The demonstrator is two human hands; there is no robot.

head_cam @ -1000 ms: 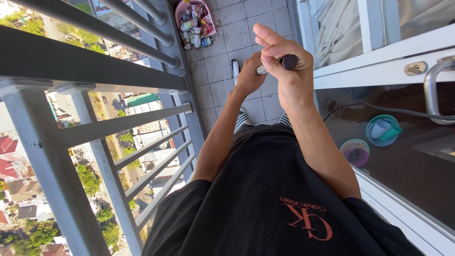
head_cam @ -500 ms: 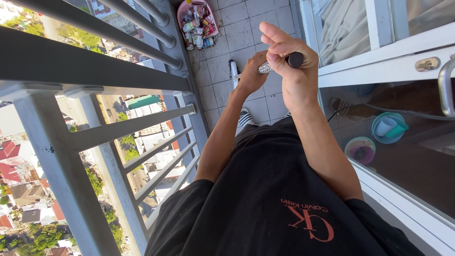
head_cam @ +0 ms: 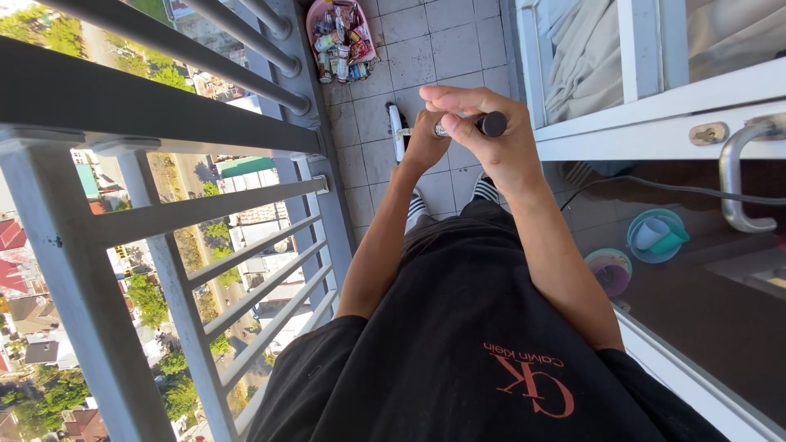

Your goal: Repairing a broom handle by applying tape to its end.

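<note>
I stand on a tiled balcony and look down at both hands held out in front of my black shirt. My right hand (head_cam: 499, 135) grips a slim stick-like tool with a dark round end (head_cam: 492, 124) and a patterned silver shaft (head_cam: 446, 128). My left hand (head_cam: 426, 141) closes around the far end of the same tool. Both hands sit close together above the grey floor tiles (head_cam: 446, 49). My striped sandalled feet show just below the hands.
A grey metal railing (head_cam: 205, 213) runs along the left, with streets far below. A pink basket (head_cam: 340, 33) of several cans and packets sits at the far corner. A white-framed glass door with a metal handle (head_cam: 737, 176) is on the right; small bowls (head_cam: 659, 236) behind the glass.
Both hands have dropped slightly and my right index finger, raised before, has folded down over the tool. The view has shifted a little.
</note>
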